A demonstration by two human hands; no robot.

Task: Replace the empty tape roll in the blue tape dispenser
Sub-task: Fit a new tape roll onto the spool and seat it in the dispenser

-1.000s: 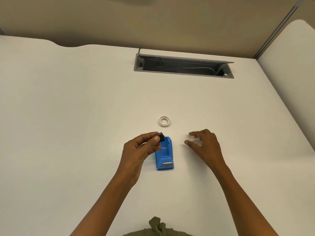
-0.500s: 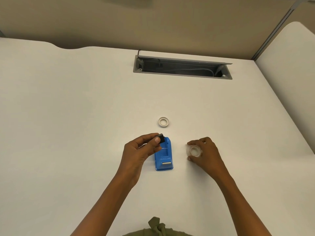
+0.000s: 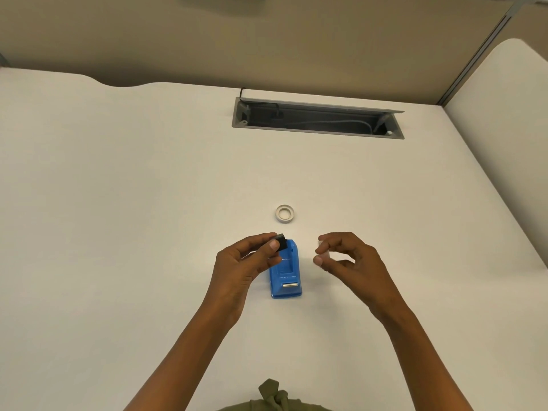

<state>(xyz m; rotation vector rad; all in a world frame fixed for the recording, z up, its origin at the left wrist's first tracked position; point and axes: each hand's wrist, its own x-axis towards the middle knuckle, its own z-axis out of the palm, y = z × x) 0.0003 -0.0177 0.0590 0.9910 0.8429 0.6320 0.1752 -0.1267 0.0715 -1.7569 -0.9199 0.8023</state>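
A blue tape dispenser (image 3: 285,274) lies flat on the white desk (image 3: 118,218), its metal cutter toward me and its roll slot bare. My left hand (image 3: 246,262) pinches a small black spool hub (image 3: 281,244) between thumb and fingers, just above the dispenser's far end. To the right, my right hand (image 3: 347,259) holds a clear tape roll (image 3: 323,253) edge-on between thumb and fingertips, lifted off the desk. A whitish ring-shaped roll core (image 3: 285,214) lies flat on the desk beyond the dispenser.
An open grey cable tray (image 3: 317,118) with cords inside is sunk into the desk at the back. A beige partition wall (image 3: 267,40) runs behind the desk. A second white desk surface (image 3: 510,129) adjoins on the right.
My right hand closed on the clear tape roll, picked it up off the desk and turned it edge-on. My left hand kept holding the black hub in place.
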